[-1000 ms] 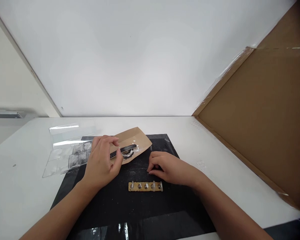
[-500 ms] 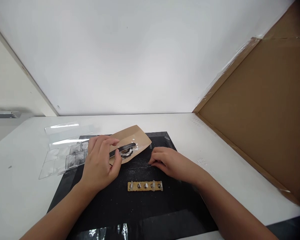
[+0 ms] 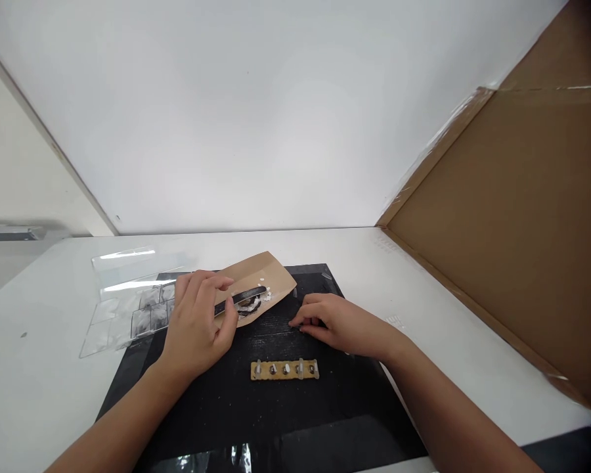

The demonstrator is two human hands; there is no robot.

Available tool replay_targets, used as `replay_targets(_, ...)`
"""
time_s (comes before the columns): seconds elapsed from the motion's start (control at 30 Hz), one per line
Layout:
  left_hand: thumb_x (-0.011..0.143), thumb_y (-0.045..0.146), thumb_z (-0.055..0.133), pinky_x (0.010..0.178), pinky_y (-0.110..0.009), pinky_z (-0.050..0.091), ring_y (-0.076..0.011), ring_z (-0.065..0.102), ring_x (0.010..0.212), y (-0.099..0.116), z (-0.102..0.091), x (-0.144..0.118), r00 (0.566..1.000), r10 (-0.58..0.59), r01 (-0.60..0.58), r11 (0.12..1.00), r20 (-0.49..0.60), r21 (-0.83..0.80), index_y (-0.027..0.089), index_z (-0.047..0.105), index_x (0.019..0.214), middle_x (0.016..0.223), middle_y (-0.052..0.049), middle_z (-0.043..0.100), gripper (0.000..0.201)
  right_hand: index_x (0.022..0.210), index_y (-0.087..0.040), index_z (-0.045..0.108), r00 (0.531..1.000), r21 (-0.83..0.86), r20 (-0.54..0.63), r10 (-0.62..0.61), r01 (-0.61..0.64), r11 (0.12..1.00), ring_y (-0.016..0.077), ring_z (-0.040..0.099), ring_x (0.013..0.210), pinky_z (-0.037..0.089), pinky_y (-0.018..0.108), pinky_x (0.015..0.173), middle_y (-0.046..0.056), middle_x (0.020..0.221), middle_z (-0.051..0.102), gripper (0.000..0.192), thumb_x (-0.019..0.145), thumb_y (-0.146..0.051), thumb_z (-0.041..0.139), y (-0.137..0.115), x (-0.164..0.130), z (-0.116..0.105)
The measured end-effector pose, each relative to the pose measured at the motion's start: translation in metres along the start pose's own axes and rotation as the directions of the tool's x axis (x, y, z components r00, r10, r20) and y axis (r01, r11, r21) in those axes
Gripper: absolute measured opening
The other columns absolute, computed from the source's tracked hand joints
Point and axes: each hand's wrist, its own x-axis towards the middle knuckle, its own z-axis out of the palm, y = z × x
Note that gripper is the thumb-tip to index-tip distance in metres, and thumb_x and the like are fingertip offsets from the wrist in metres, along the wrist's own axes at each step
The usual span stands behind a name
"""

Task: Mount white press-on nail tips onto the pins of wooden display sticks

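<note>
Tweezers (image 3: 240, 297), dark and slim, pinched in the left hand (image 3: 197, 325) between thumb and forefinger. Long axis runs nearly left to right, tilted a touch toward the far edge at the tip end. Tips rest over a brown paper piece (image 3: 256, 284) lying on the far part of the black mat (image 3: 256, 407), among a scatter of small white and dark bits (image 3: 254, 301) on that paper.

Right hand (image 3: 342, 325) sits palm down on the mat, just right of the paper, fingers curled narrow with the tips pressed together at the mat surface. I cannot tell whether they hold anything; whatever is there is too small to see.

Relation I note: the tweezer tips point toward the right hand, with the small bits lying between the two hands. Left hand is the nearer one to the bits, since its tool is already on them.

Nearer the front edge of the mat, apart from both hands, lies a short wooden strip (image 3: 285, 370) with a row of small pegs or fasteners, its long axis also left to right.

Clear plastic sheets (image 3: 128, 289) lie at the mat's far left corner, partly over the white bench (image 3: 39, 368). A cardboard panel (image 3: 512, 243) stands along the right side.
</note>
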Motion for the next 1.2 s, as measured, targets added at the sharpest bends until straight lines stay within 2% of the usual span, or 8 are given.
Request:
replay_targets(0.2, 0.095, 0.014, 0.06, 0.094, -0.048, 0.047, -0.0309, 0.058, 0.104, -0.001, 0.0, 0.001, 0.999, -0.02, 0.019, 1.0, 0.028, 0.018, 0.02, 0.054, 0.12, 0.108, -0.01, 0.063, 0.026, 0.104, -0.022, 0.075, 0.998, 0.027, 0.019, 0.06, -0.06, 0.998, 0.0186, 0.067, 0.087, 0.053, 0.031, 0.079, 0.003, 0.096, 0.07, 0.011, 0.097, -0.016, 0.069, 0.001, 0.0, -0.006)
replay_targets(0.33, 0.095, 0.016, 0.061, 0.096, -0.049, 0.048, -0.0341, 0.053, 0.11, -0.004, 0.001, 0.002, 0.996, -0.011, 0.003, 0.997, 0.088, 0.082, 0.018, 0.059, 0.119, 0.11, -0.012, 0.065, 0.024, 0.095, -0.021, 0.071, 0.997, 0.046, 0.005, 0.079, -0.079, 0.996, 0.0179, 0.066, 0.084, 0.052, 0.03, 0.076, 0.002, 0.096, 0.07, 0.004, 0.093, -0.018, 0.074, 0.004, 0.002, -0.008)
replay_targets(0.5, 0.095, 0.022, 0.062, 0.096, -0.054, 0.048, -0.0371, 0.052, 0.11, -0.012, 0.004, -0.003, 0.981, -0.073, 0.035, 0.978, 0.179, 0.207, 0.02, 0.07, 0.119, 0.113, -0.013, 0.066, 0.025, 0.086, -0.021, 0.072, 0.998, 0.083, 0.006, 0.07, -0.071, 0.994, 0.0185, 0.068, 0.088, 0.052, 0.029, 0.076, 0.002, 0.096, 0.073, 0.008, 0.092, -0.023, 0.077, 0.004, -0.001, -0.015)
replay_targets(0.63, 0.098, 0.027, 0.059, 0.092, -0.055, 0.047, -0.0374, 0.053, 0.11, -0.015, 0.006, -0.007, 0.964, -0.135, 0.079, 0.968, 0.23, 0.238, 0.02, 0.075, 0.11, 0.11, -0.013, 0.068, 0.021, 0.089, -0.021, 0.072, 0.996, 0.217, -0.064, 0.056, -0.041, 0.975, 0.0203, 0.071, 0.1, 0.055, 0.032, 0.086, 0.004, 0.108, 0.077, 0.014, 0.096, -0.033, 0.074, 0.002, -0.006, -0.023)
replay_targets(0.77, 0.102, 0.033, 0.055, 0.095, -0.056, 0.044, -0.0345, 0.055, 0.106, -0.014, 0.007, -0.008, 0.93, -0.163, 0.09, 0.97, 0.328, 0.227, 0.02, 0.078, 0.108, 0.108, -0.012, 0.069, 0.026, 0.094, -0.023, 0.074, 0.982, 0.294, -0.13, 0.137, -0.094, 0.951, 0.0208, 0.073, 0.088, 0.056, 0.032, 0.076, 0.003, 0.098, 0.08, 0.019, 0.097, -0.041, 0.074, 0.002, -0.007, -0.023)
replay_targets(0.87, 0.101, 0.034, 0.056, 0.098, -0.059, 0.041, -0.0345, 0.056, 0.106, -0.014, 0.007, -0.007, 0.91, -0.185, 0.106, 0.969, 0.37, 0.223, 0.021, 0.079, 0.108, 0.108, -0.011, 0.07, 0.028, 0.106, -0.025, 0.077, 0.975, 0.251, -0.178, 0.135, -0.087, 0.964, 0.0206, 0.073, 0.086, 0.057, 0.033, 0.077, 0.002, 0.095, 0.079, 0.019, 0.098, -0.042, 0.073, 0.003, -0.004, -0.02)
replay_targets(1.07, 0.1, 0.032, 0.059, 0.098, -0.06, 0.038, -0.0361, 0.057, 0.108, -0.014, 0.005, -0.006, 0.9, -0.206, 0.126, 0.967, 0.385, 0.222, 0.021, 0.077, 0.106, 0.104, -0.01, 0.072, 0.022, 0.125, -0.029, 0.075, 0.955, 0.062, -0.293, -0.032, 0.052, 0.997, 0.0189, 0.07, 0.082, 0.056, 0.035, 0.078, 0.004, 0.096, 0.071, 0.028, 0.11, -0.031, 0.051, -0.001, 0.001, -0.015)
replay_targets(1.2, 0.101, 0.03, 0.06, 0.092, -0.052, 0.045, -0.034, 0.056, 0.105, -0.016, 0.004, -0.005, 0.905, -0.162, 0.097, 0.979, 0.393, 0.181, 0.02, 0.072, 0.108, 0.102, -0.009, 0.073, 0.017, 0.125, -0.029, 0.075, 0.948, 0.049, -0.304, -0.094, 0.114, 0.992, 0.0205, 0.069, 0.089, 0.055, 0.035, 0.081, 0.003, 0.092, 0.07, 0.029, 0.111, -0.025, 0.05, -0.004, 0.002, -0.013)
